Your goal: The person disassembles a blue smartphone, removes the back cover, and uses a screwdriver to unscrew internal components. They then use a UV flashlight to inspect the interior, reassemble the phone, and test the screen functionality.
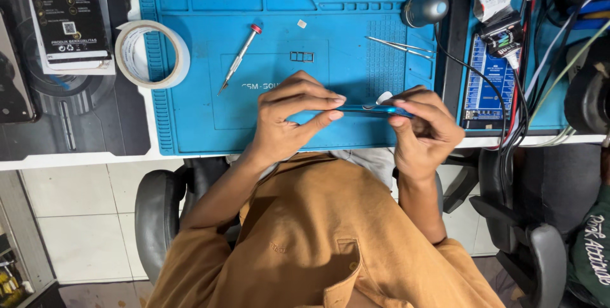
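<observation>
Phone (pixel 372 110), slim blue, edge-on, long axis L–R over blue mat (pixel 190 124) on bench: left hand (pixel 289 117) pinches L end, right hand (pixel 426 127) grips R end w/ white pick (pixel 384 97).

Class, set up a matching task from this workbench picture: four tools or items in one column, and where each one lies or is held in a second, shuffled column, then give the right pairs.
Column one:
1. red-capped metal screwdriver
2. white roll of tape
3. thin silver tweezers
4. slim blue phone

Column two:
A. pinched edge-on between left hand and right hand
B. on the blue silicone work mat, left of centre
C. across the mat's left edge
D. on the mat, right side, near a grey dome-shaped object

Pairs: 1-B, 2-C, 3-D, 4-A
</observation>
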